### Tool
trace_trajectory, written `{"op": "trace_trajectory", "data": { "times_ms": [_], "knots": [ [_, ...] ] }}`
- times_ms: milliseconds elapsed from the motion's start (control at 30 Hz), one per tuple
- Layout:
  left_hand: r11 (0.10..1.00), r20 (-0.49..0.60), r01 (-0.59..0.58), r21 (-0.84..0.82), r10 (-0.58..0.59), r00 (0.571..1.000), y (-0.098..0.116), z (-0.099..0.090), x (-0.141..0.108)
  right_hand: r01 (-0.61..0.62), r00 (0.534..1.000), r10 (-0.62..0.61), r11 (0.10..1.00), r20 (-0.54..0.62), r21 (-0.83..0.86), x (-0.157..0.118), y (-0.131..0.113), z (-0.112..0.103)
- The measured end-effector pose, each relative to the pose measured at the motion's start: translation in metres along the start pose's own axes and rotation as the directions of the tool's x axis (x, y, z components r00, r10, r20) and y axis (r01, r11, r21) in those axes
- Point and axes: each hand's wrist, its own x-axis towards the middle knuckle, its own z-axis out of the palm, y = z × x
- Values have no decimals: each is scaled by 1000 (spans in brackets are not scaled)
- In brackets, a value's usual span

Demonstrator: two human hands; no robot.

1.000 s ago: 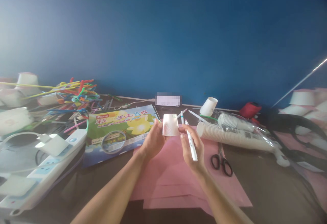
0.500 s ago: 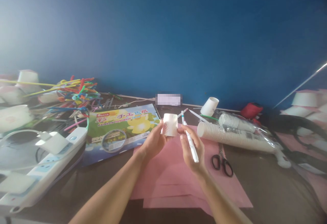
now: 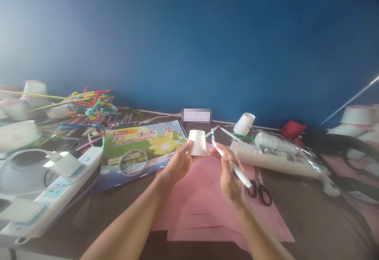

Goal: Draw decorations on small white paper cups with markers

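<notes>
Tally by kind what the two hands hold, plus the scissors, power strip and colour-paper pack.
White cup, in the left hand: 1
White marker, in the right hand: 1
Scissors: 1
Power strip: 1
Colour-paper pack: 1
Total: 5

The held cup (image 3: 197, 142) looks like thin white paper, smooth with a soft shine. The marker (image 3: 242, 176) looks like smooth white plastic. The pink sheets (image 3: 201, 218) are flat, matt paper. The color paper pack (image 3: 161, 143) has a smooth printed front. A see-through plastic bag (image 3: 311, 161), crinkly and very shiny, wraps the stacked paper cups (image 3: 266, 157). The scissors (image 3: 259, 186) have black handles like plastic. The bendy sticks (image 3: 96, 104) look fuzzy. The power strip (image 3: 89, 161) looks like hard white plastic. The brown worktop (image 3: 299, 212) looks smooth and dull.
</notes>
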Motion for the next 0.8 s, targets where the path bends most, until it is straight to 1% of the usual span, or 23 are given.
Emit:
{"op": "trace_trajectory", "data": {
  "times_ms": [67, 133, 200, 267, 400, 633, 800],
  "knots": [
    [1000, -4, -4, 3, 4, 1000, 0, -1, 1, -16, 999, 13, 997, 36, 72, 0, 0, -1],
    [1000, -40, -30, 1, 30, 999, -2, -3, 2, -62, 996, 55, 993, 68, 100, 0, -2, -1],
    [998, -77, -55, -11, 54, 996, -5, -6, 5, -118, 989, 108, 988, 98, 98, -1, -5, 0],
    [998, -108, -55, -15, 53, 993, -7, -9, 6, -149, 982, 139, 986, 126, 77, -2, -9, 1],
    [999, -164, -40, 8, 41, 986, -9, -9, 6, -151, 979, 144, 988, 148, 36, -3, -11, 2],
    [996, -144, -61, 64, 69, 987, -7, -6, 5, -123, 982, 124, 992, 141, -16, -3, -9, 4],
    [993, -123, -63, 96, 75, 990, -7, -5, 4, -131, 976, 136, 991, 169, -41, -3, -9, 3]
  ]
}}
